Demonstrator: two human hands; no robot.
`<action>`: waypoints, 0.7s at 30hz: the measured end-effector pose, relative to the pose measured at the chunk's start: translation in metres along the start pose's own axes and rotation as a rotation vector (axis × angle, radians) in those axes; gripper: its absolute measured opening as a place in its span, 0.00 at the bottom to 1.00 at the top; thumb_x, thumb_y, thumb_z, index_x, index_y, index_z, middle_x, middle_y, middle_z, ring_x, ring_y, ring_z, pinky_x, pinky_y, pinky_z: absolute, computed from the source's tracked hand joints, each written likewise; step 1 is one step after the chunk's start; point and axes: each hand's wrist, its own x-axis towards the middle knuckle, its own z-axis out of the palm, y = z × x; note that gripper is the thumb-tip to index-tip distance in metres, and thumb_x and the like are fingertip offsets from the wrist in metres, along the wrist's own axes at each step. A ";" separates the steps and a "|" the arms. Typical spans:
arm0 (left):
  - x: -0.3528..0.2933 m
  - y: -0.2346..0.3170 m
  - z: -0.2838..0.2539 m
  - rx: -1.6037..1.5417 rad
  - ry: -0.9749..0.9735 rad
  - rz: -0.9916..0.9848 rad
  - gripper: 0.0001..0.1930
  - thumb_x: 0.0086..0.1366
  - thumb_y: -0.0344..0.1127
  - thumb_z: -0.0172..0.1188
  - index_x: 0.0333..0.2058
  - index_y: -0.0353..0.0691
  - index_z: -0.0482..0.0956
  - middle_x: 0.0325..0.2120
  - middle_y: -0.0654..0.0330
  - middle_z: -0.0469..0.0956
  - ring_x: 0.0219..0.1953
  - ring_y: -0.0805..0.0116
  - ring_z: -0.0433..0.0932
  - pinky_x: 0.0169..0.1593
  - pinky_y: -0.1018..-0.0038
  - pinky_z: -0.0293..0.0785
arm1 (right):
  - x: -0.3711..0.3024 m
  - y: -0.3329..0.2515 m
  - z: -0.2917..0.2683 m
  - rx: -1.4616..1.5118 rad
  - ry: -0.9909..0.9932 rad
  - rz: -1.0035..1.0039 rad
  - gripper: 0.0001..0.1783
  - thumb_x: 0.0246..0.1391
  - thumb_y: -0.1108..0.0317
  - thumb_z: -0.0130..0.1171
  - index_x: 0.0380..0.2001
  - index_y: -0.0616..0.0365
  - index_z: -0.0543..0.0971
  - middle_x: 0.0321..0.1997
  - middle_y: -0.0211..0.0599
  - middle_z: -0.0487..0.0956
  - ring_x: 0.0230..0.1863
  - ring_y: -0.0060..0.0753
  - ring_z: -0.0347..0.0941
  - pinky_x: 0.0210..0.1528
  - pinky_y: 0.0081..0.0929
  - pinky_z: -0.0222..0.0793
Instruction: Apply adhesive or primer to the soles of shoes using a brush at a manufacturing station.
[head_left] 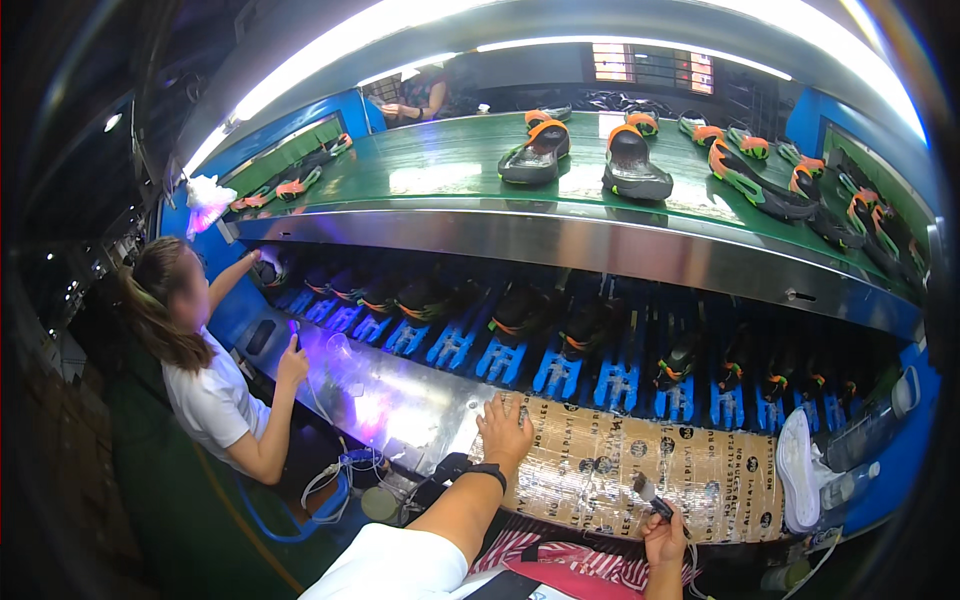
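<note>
Brush [645,491] in right hand [664,541], bristles up.

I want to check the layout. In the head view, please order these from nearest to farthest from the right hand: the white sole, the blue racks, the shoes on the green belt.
From the right hand, holding a brush:
1. White sole, to its right on the bench.
2. Blue racks, ahead, under the steel edge.
3. Shoes on the green belt, top level.

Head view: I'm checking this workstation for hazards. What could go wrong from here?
The brush in the right hand could drip or smear onto the printed cardboard mat. The left hand rests at the mat's edge, close to the blue shoe holders, and might get caught. The white sole by the mat's right end could slide off.
</note>
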 end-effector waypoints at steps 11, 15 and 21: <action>0.001 0.002 -0.004 0.005 -0.017 0.002 0.26 0.56 0.46 0.46 0.54 0.47 0.62 0.58 0.47 0.51 0.60 0.46 0.48 0.58 0.48 0.43 | 0.000 -0.002 0.005 0.002 0.002 0.009 0.19 0.55 0.55 0.50 0.44 0.56 0.70 0.23 0.34 0.73 0.25 0.27 0.65 0.28 0.26 0.61; 0.000 0.003 -0.005 0.001 -0.030 -0.008 0.26 0.56 0.46 0.46 0.55 0.48 0.62 0.58 0.47 0.51 0.61 0.46 0.48 0.58 0.49 0.43 | -0.002 -0.002 0.006 0.003 0.036 0.014 0.20 0.55 0.54 0.49 0.45 0.56 0.70 0.23 0.33 0.73 0.25 0.27 0.65 0.27 0.26 0.60; 0.000 0.003 -0.004 0.011 -0.022 -0.019 0.26 0.57 0.46 0.46 0.55 0.48 0.62 0.58 0.47 0.51 0.61 0.47 0.48 0.59 0.49 0.43 | 0.000 0.000 -0.001 -0.009 0.024 0.013 0.21 0.54 0.53 0.49 0.45 0.56 0.69 0.23 0.32 0.72 0.25 0.27 0.65 0.27 0.26 0.60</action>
